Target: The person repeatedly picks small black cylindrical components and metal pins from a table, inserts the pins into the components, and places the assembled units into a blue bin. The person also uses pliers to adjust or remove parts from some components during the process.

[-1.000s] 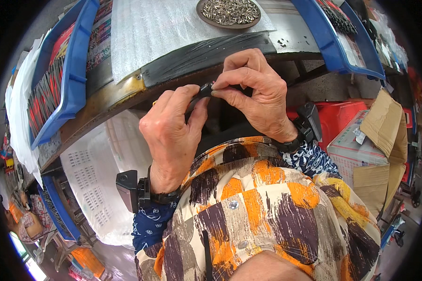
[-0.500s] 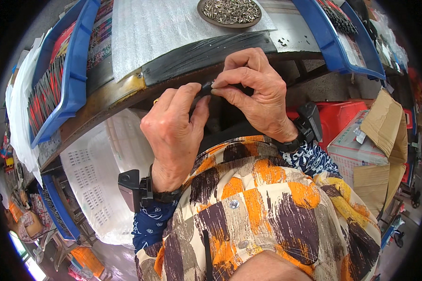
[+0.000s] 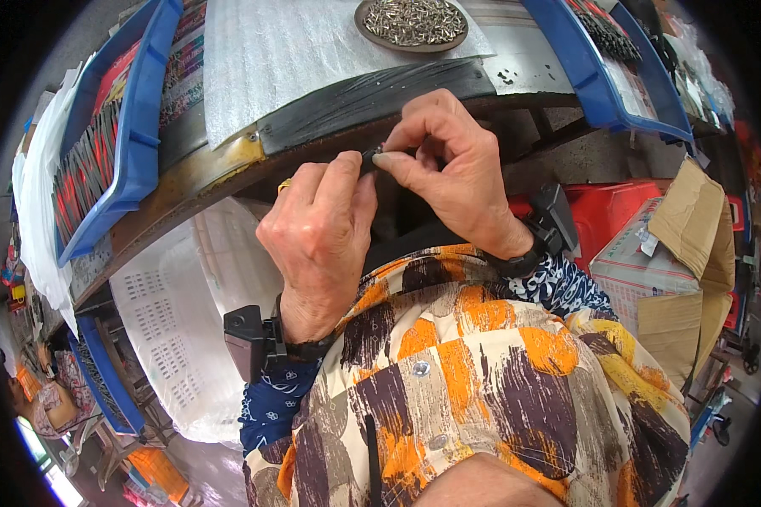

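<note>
A small dark piece is held in front of the table edge, at the middle of the head view. My left hand is closed, its thumb and fingers pinching this piece from the left. From the other side, my right hand pinches the piece's right end between thumb and index finger, its other fingers curled. The fingertips cover most of the piece, so its exact kind is hidden. Beyond the hands, a round dish full of small silvery metal parts sits on a white foam sheet.
At the left, a blue tray holds long black and red pieces. Another blue tray at the right holds dark parts. A dark strip covers the table edge. Clear plastic hangs at lower left; an open carton stands at right.
My right hand has shifted slightly left, its thumb and index finger now nearer my left fingertips. Its fingers have curled differently. My left hand has barely moved and still grips the dark piece.
</note>
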Demonstrator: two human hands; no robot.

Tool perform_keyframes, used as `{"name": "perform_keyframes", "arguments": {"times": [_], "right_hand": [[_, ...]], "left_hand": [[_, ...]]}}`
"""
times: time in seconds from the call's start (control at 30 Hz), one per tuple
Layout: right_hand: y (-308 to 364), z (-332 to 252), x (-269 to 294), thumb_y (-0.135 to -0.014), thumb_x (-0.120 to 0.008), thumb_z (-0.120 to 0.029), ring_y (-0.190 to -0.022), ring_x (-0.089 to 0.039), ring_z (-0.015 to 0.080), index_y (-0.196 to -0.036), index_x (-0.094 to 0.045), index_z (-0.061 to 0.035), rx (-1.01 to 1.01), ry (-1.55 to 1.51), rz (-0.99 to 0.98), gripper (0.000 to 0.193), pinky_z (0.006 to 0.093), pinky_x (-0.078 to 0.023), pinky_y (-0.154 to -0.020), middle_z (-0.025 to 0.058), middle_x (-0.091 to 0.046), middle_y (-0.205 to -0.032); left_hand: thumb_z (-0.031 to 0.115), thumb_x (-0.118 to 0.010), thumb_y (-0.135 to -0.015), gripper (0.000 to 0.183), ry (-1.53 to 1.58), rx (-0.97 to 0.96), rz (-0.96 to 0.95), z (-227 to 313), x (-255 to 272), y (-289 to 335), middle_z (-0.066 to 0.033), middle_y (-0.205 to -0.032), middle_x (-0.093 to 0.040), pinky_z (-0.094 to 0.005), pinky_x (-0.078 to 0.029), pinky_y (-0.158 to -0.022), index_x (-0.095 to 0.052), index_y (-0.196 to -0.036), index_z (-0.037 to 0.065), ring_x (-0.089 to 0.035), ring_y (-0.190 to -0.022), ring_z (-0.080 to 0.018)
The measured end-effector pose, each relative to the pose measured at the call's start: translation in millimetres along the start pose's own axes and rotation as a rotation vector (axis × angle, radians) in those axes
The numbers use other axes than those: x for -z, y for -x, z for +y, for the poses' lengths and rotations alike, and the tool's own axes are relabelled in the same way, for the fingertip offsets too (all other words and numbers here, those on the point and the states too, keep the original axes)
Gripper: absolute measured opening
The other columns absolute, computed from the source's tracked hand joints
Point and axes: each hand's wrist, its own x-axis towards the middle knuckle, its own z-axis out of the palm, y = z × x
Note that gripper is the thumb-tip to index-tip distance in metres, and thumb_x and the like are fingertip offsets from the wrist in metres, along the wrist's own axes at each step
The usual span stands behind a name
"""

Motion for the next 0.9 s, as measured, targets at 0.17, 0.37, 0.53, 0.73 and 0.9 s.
{"name": "perform_keyframes", "arguments": {"times": [0.17, 0.37, 0.53, 0.73, 0.9], "right_hand": [[-5.2, -2.9, 2.0, -0.082, -0.072, -0.006, -0.07, -0.057, 0.0055, -0.101, -0.063, 0.0003, -0.245, -0.407, -0.057, 0.022, 0.0177, -0.048, -0.059, 0.0024, -0.061, -0.085], [-9.0, -8.2, 12.0, -0.085, -0.07, -0.008, -0.058, -0.059, 0.0059, -0.109, -0.061, 0.0042, -0.432, -0.505, -0.246, 0.028, 0.0168, -0.047, -0.05, 0.0046, -0.066, -0.078], [-9.5, -10.5, 12.0, -0.087, -0.069, -0.012, -0.055, -0.058, 0.0056, -0.105, -0.063, 0.004, -0.486, -0.516, -0.267, 0.025, 0.0164, -0.045, -0.047, 0.0043, -0.064, -0.074], [-6.5, -6.0, 6.4, -0.09, -0.066, -0.014, -0.051, -0.052, 0.0044, -0.096, -0.063, 0.0037, -0.519, -0.552, -0.257, 0.019, 0.0171, -0.04, -0.044, 0.0025, -0.061, -0.069], [0.3, 2.3, -5.5, -0.09, -0.065, -0.012, -0.052, -0.051, 0.0035, -0.093, -0.063, 0.0025, -0.432, -0.624, -0.142, 0.015, 0.0162, -0.038, -0.044, 0.002, -0.061, -0.068]], "left_hand": [[0.005, -0.074, -0.07, 0.025, 0.082, 0.034, 0.012, 0.5, 1.1, -1.1, -0.009, -0.076, -0.062, -0.0346, -0.049, -0.058, -0.067, -0.094, 0.007, -0.061, -0.066, -0.0267], [0.003, -0.073, -0.071, 0.024, 0.134, 0.094, -0.029, 1.7, 4.9, -2.2, -0.0096, -0.075, -0.062, -0.0347, -0.049, -0.058, -0.068, -0.094, 0.006, -0.061, -0.065, -0.0274], [0.004, -0.073, -0.071, 0.024, 0.123, 0.089, -0.039, 0.5, 4.2, -0.5, -0.0094, -0.075, -0.062, -0.0345, -0.048, -0.058, -0.068, -0.094, 0.007, -0.061, -0.066, -0.0272], [0.004, -0.073, -0.07, 0.025, 0.063, 0.041, -0.042, 0.5, -0.4, 3.9, -0.0086, -0.076, -0.061, -0.0352, -0.048, -0.058, -0.067, -0.094, 0.008, -0.061, -0.067, -0.0267], [0.004, -0.072, -0.07, 0.025, 0.05, 0.002, -0.016, -0.9, -4.2, 3.7, -0.0081, -0.076, -0.062, -0.0351, -0.049, -0.058, -0.067, -0.094, 0.007, -0.061, -0.067, -0.0267]]}}
